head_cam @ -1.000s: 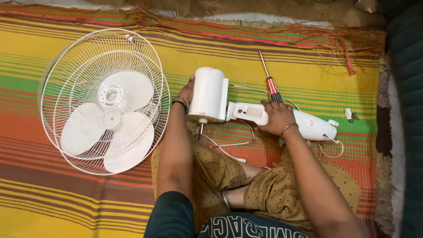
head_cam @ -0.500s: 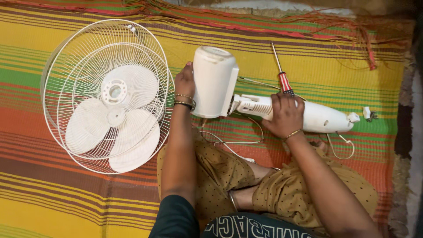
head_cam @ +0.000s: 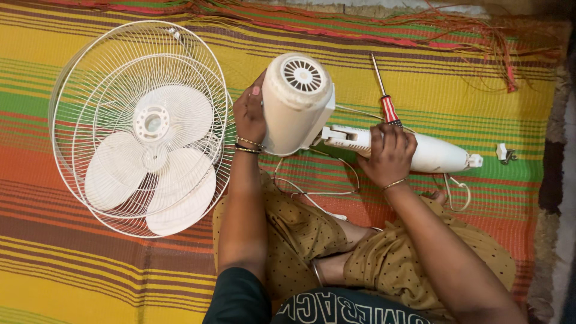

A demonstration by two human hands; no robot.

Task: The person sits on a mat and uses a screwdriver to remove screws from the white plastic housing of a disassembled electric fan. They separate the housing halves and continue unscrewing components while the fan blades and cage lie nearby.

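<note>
Head view shows the left hand [head_cam: 249,114] cupped against the white fan motor housing [head_cam: 297,102] and the right hand [head_cam: 389,153] gripping its white stem [head_cam: 438,156] on a striped mat [head_cam: 90,282]. A red-handled screwdriver [head_cam: 384,96] lies just beyond the right hand; the fan guard with blades [head_cam: 141,126] rests beside the left, a white cord [head_cam: 312,192] looping below.

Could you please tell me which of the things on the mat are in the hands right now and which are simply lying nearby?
In hand:
- white fan motor housing, gripped by the left hand
- white fan neck, gripped by the right hand

Lying about:
- fan guard with blades
- red-handled screwdriver
- small white clip
- white power cord
- striped mat
</note>
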